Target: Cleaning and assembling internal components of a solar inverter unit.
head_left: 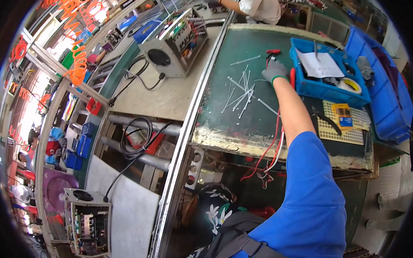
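Observation:
My right hand (276,71), in a grey glove with a green cuff, reaches over the dark green tabletop (211,115). Its fingers are bent round a small red-and-black piece (272,52), mostly covered by the glove. Left of the hand, thin white cable ties (242,94) lie loosely scattered. Just right of it, a red handle-like piece (292,77) rests against a blue bin (303,89). Red and white wires (279,139) hang over the table's near edge, below my forearm. My left hand is outside the picture.
The bin holds a paper sheet (324,65) and a tape roll (350,85). Black-handled pliers (329,122) lie near a yellow packet (342,114) and perforated board (327,133). Left, a metal-cased unit (168,55) sits on the conveyor line; another (87,220) stands lower. Someone in white (260,8) works beyond.

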The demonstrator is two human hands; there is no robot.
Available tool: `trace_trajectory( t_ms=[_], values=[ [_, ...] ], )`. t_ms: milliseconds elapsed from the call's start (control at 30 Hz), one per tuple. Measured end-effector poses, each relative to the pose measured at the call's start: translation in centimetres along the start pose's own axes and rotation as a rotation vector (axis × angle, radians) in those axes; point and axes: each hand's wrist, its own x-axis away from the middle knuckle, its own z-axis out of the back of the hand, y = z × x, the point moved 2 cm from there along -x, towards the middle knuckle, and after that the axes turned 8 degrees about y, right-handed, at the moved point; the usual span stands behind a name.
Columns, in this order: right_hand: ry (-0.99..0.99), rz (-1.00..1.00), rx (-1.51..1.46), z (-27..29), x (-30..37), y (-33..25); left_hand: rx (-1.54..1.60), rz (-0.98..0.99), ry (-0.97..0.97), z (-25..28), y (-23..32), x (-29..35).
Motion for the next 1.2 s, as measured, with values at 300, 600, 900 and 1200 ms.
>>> trace_trajectory(
  t_ms=[300, 600, 900, 1200],
  values=[
    [-0.086, -0.087, -0.184, -0.2, -1.8, -0.2, 0.924, 0.415, -0.307, 2.9, 1.9, -3.2],
    [-0.327, 0.01, -1.196, 5.6, 4.0, -6.8, 1.351, 0.544, -0.049, 5.8, 3.5, -2.2],
    [-1.034, 0.392, -1.537, 19.8, 36.8, -14.0, 2.997, 0.75, -0.601, 15.0, 8.5, -16.5],
    [-1.283, 0.555, -1.499, 13.5, 56.2, -10.8, 3.093, 1.047, -0.364, 13.6, 9.3, -10.1]
  ],
)
